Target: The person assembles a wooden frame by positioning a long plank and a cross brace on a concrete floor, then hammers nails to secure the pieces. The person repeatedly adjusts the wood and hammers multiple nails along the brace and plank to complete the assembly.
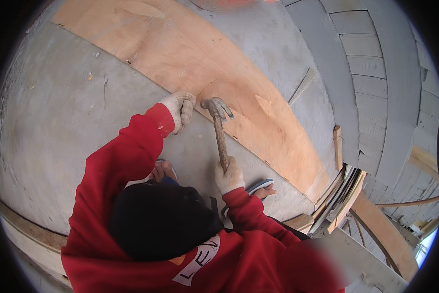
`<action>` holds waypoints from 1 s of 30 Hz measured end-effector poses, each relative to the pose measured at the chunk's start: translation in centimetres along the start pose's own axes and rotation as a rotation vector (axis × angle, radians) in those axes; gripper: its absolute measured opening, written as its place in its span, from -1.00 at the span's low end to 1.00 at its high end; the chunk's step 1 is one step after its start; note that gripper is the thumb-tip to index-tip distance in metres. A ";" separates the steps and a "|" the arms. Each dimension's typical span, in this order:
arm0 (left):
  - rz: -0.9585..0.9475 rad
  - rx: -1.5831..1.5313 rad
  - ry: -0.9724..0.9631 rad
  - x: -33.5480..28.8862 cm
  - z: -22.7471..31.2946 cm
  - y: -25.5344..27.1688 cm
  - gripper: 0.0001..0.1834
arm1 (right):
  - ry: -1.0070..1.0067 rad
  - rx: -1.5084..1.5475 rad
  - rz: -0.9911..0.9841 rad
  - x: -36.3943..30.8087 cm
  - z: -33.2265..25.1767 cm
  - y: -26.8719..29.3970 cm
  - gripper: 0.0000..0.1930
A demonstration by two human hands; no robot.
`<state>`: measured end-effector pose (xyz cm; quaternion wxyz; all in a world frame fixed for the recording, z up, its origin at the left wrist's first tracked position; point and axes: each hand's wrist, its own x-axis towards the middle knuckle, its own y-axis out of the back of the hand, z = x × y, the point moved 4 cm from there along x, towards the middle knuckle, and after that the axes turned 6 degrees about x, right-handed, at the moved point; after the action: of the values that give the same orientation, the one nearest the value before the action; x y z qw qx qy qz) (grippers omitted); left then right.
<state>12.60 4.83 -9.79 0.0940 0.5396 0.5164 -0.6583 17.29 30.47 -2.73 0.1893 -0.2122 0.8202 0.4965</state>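
Plywood (195,73): on floor (53,122).
Hammer (220,139): in right hand (230,177), partly over plywood.
Left hand (179,111): left of hammer.
Wall (369,83): right of plywood.

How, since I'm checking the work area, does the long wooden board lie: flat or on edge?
Flat: the board shows its broad face upward, with grey floor visible along both long sides.
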 end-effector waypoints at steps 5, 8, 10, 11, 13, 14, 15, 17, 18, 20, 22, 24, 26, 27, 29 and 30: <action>0.155 0.373 -0.401 -1.5 -3.4 -2.6 -0.75 | 0.025 0.051 -0.035 0.2 0.0 -0.5 -0.66; 0.208 0.392 -0.407 -0.9 -1.9 -1.4 -0.73 | -0.010 0.043 -0.022 0.3 0.2 -0.3 -0.65; 0.135 0.208 -0.280 -0.5 -1.4 0.5 -0.73 | -0.032 0.042 -0.032 0.4 0.0 0.2 -0.65; 0.101 0.117 -0.213 -0.3 -1.7 0.9 -0.72 | -0.046 0.041 -0.037 0.1 0.0 0.2 -0.65; 0.137 0.562 -0.436 -1.7 -2.0 -1.0 -0.71 | -0.017 0.046 -0.037 0.1 -0.1 0.0 -0.64; 0.196 0.782 -0.482 -1.7 -2.0 -0.9 -0.70 | -0.002 0.049 -0.036 0.1 -0.1 0.0 -0.64; 0.258 0.998 -0.530 -1.7 -1.7 -0.8 -0.69 | -0.044 0.079 -0.063 0.2 -0.4 0.5 -0.63; 0.203 0.836 -0.521 -2.3 -0.7 0.5 -0.68 | -0.129 0.139 -0.118 0.1 -0.8 2.1 -0.62; 0.179 0.756 -0.510 -2.7 -0.7 1.2 -0.67 | -0.213 0.234 -0.216 0.2 -1.6 3.2 -0.62; 0.195 0.747 -0.528 -2.2 -1.5 2.1 -0.67 | -0.399 0.421 -0.391 0.7 -3.0 5.3 -0.62; 0.204 0.743 -0.549 -2.1 -1.3 1.6 -0.67 | -0.137 0.308 -0.159 0.8 -1.2 5.2 -0.67; 0.232 0.723 -0.543 -2.4 -1.7 1.0 -0.68 | 0.073 0.235 0.021 0.3 -0.8 5.1 -0.70; 0.255 0.654 -0.552 -2.6 -2.0 0.3 -0.68 | 0.228 0.209 0.166 -0.6 -2.4 4.9 -0.71; 0.253 0.633 -0.553 -2.7 -2.1 -0.3 -0.68 | 0.195 0.191 0.138 -0.8 -2.1 4.0 -0.68; 0.291 0.600 -0.507 -3.4 -2.0 -1.4 -0.70 | 0.155 0.164 0.071 0.1 -1.1 2.0 -0.64; 0.309 0.582 -0.487 -3.8 -2.0 -1.7 -0.71 | 0.047 -0.002 -0.056 0.9 -0.7 0.8 -0.63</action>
<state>14.22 5.54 -5.57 0.1549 0.4431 0.1839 -0.8636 16.00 30.01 -2.31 0.1836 -0.2468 0.8177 0.4865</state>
